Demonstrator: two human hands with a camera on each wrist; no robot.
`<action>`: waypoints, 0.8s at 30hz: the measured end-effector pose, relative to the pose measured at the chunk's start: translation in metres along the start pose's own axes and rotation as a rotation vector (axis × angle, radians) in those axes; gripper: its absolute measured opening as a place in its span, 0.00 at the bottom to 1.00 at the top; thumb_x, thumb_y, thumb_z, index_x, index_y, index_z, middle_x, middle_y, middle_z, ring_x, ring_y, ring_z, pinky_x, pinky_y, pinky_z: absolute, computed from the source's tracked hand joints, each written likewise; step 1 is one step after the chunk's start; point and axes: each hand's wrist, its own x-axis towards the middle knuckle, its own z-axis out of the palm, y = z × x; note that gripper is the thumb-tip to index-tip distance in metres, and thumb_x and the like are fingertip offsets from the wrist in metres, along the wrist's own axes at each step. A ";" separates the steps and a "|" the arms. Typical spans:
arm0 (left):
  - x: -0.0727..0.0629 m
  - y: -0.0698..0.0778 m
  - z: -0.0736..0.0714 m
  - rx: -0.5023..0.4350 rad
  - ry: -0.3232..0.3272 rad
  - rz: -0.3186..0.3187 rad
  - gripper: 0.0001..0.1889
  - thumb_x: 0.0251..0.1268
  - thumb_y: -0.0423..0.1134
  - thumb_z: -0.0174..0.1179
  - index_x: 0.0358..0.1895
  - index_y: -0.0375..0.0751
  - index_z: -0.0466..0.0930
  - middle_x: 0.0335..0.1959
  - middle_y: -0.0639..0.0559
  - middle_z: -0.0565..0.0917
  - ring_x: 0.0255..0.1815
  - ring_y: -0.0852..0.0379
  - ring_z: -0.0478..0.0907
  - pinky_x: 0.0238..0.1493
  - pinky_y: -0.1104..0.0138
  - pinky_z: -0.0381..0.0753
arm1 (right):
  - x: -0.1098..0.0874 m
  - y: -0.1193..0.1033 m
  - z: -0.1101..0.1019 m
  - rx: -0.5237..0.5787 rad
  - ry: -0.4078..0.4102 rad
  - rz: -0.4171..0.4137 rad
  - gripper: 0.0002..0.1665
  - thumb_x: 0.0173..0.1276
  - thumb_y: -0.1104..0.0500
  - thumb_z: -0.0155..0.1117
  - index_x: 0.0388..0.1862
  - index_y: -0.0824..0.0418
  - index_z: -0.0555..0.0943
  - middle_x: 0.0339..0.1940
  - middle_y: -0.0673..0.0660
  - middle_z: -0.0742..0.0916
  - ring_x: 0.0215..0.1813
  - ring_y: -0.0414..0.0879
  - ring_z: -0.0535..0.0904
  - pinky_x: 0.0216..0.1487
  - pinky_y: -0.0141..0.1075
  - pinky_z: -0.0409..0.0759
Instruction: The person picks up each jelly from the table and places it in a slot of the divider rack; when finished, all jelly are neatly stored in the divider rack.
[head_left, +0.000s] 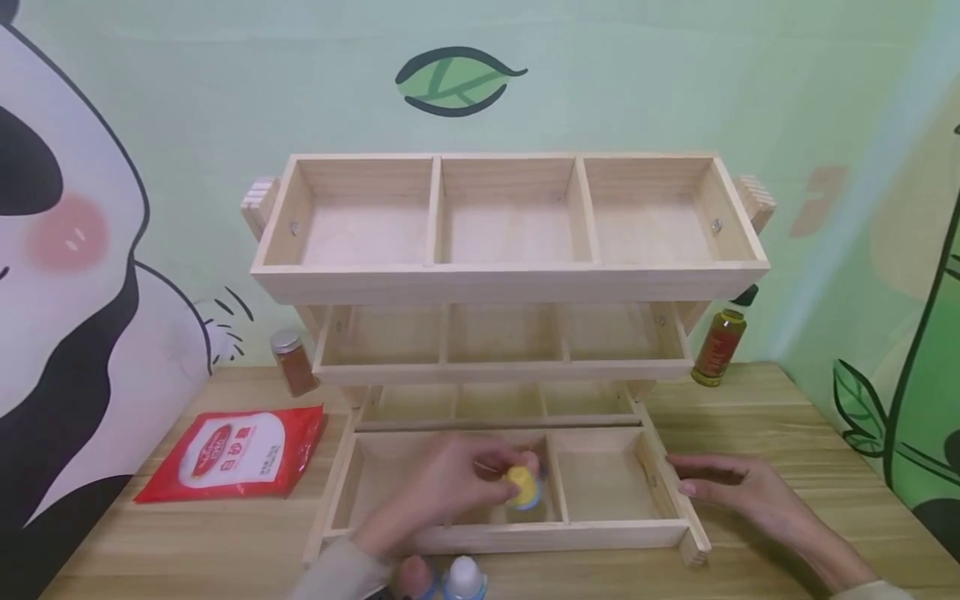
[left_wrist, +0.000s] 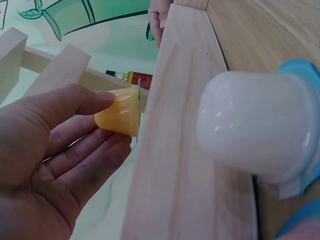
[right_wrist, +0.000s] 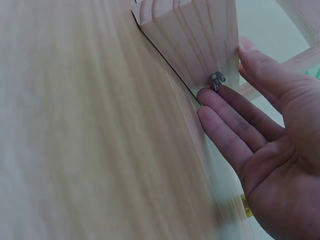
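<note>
A pale green backdrop [head_left: 615, 83], painted with one leaf [head_left: 453, 82] and part of a panda [head_left: 67, 167], hung behind the wood-grain table [head_left: 112, 550]. On my feed, the left hand [head_left: 450, 483] pinched one yellow cup [left_wrist: 122, 116] between thumb and fingers, over the middle compartment of the front tray. The cup looked glossy and tapered, with a flat lid across its wide end. I saw the right hand [head_left: 750, 492] at the wooden rack's [head_left: 510, 287] right side, thumb apart, fingers loosely extended and grasping nothing, their tips just beside one metal bolt [right_wrist: 217, 79]. I counted four trays, the upper three with three compartments each. Two more cups stood before the rack: one white cup [head_left: 463, 577], one pinkish cup [head_left: 415, 577]. Farther out were one red packet [head_left: 232, 454] and one silver-lidded jar [head_left: 294, 364] on the left, and one dark-capped bottle [head_left: 718, 346] at right.
</note>
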 end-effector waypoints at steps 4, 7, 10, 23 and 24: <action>0.005 0.000 0.007 0.051 0.017 -0.059 0.15 0.62 0.39 0.77 0.52 0.51 0.92 0.47 0.66 0.91 0.44 0.66 0.88 0.57 0.59 0.83 | -0.001 0.000 0.001 0.006 0.006 -0.004 0.23 0.74 0.49 0.74 0.63 0.54 0.88 0.62 0.54 0.89 0.62 0.33 0.79 0.58 0.30 0.75; 0.008 -0.002 0.012 0.000 0.015 -0.067 0.14 0.62 0.36 0.76 0.51 0.47 0.92 0.47 0.61 0.92 0.46 0.62 0.89 0.58 0.57 0.83 | 0.000 -0.001 0.001 0.012 -0.002 -0.006 0.23 0.74 0.49 0.74 0.64 0.54 0.88 0.62 0.54 0.88 0.62 0.34 0.79 0.58 0.30 0.76; 0.011 -0.005 0.018 -0.068 0.006 -0.043 0.14 0.60 0.30 0.76 0.50 0.38 0.90 0.46 0.51 0.92 0.46 0.55 0.89 0.54 0.64 0.85 | 0.000 0.000 0.001 0.017 -0.012 -0.004 0.23 0.74 0.49 0.73 0.64 0.55 0.87 0.63 0.54 0.88 0.63 0.37 0.80 0.57 0.30 0.76; 0.016 -0.016 0.026 -0.009 -0.021 0.010 0.13 0.57 0.30 0.79 0.46 0.37 0.91 0.41 0.52 0.92 0.42 0.59 0.88 0.48 0.68 0.85 | 0.000 0.000 0.000 0.004 0.000 0.012 0.23 0.74 0.48 0.74 0.64 0.53 0.88 0.63 0.54 0.88 0.62 0.32 0.78 0.58 0.30 0.75; 0.017 -0.016 0.026 -0.001 -0.025 0.009 0.13 0.56 0.30 0.79 0.46 0.37 0.91 0.41 0.53 0.92 0.42 0.60 0.88 0.48 0.69 0.85 | 0.000 0.000 0.000 0.002 0.001 0.012 0.23 0.73 0.48 0.74 0.64 0.53 0.88 0.62 0.54 0.88 0.62 0.32 0.78 0.58 0.29 0.75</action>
